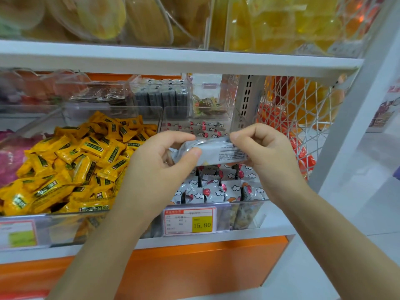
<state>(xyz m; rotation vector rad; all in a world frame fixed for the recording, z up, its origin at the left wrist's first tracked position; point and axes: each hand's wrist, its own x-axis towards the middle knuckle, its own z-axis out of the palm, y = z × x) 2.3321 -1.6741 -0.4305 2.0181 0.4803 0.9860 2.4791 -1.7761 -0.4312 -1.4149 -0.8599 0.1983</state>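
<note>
Toward the left end of the white shelf (216, 240), a heap of pink foil-wrapped sweets (9, 163) lies in a clear plastic bin. Just beside it to the right is a high pile of yellow plastic candy packets with green labels (75, 161), in a bin of their own.

The left hand (155, 161) comes up over the shelf's front edge. Its fingers (190, 154) are curled, and thumb and forefinger pinch the left end of a small grey-white plastic snack packet with fine black print (218, 151). The packet lies roughly level in the air between the two hands, above the bin near the right end of the shelf and touching nothing but the hands.

Below it, white foil packets printed with clouds and red marks (216, 189) stand packed together in a clear plastic bin (246, 215). On the bin's front wall, at the shelf's front edge, is a red-bordered white price label with a yellow patch reading 15.80 (190, 221).

The right hand (267, 156) grips the packet's right end. Its fingers (243, 135) are bent over the top edge, and the thumb is hidden beneath.

Past the shelf's right end hangs a white wire mesh basket (303, 118) with orange packets (305, 161) behind it.
</note>
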